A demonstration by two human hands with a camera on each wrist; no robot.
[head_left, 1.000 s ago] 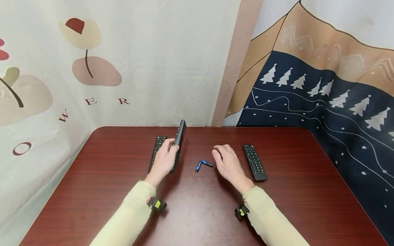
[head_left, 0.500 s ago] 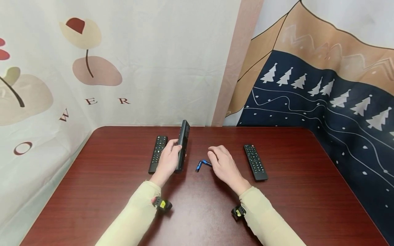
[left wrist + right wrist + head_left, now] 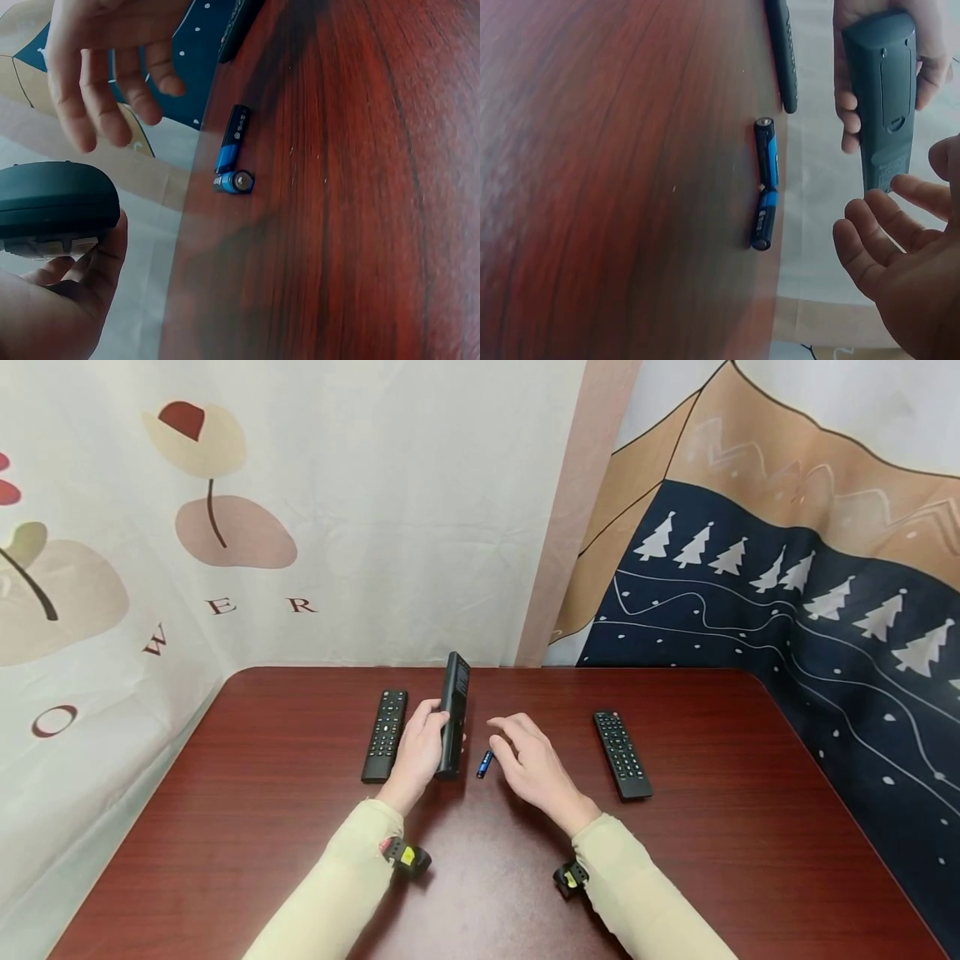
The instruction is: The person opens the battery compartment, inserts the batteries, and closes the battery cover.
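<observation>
My left hand (image 3: 418,747) grips a black remote control (image 3: 453,718) on its edge, raised above the table. The back of that remote, with its battery cover (image 3: 897,82) on, faces right in the right wrist view. Fingers loosely extended, my right hand (image 3: 531,764) hovers just right of the remote and holds nothing. Below, two blue-and-black batteries lie end to end at an angle on the table; one battery (image 3: 484,765) shows in the head view. The right hand hides the other battery (image 3: 234,139) there, but the left wrist view shows it.
Beside my left hand a second remote (image 3: 386,735) lies buttons up. Another remote (image 3: 622,756) lies to the right of my right hand. The reddish-brown table (image 3: 262,810) meets a printed curtain (image 3: 375,527) at its far edge.
My left hand has moved slightly right with the remote, turning its back more into view. The right hand has moved left towards it, covering one battery in the head view.
</observation>
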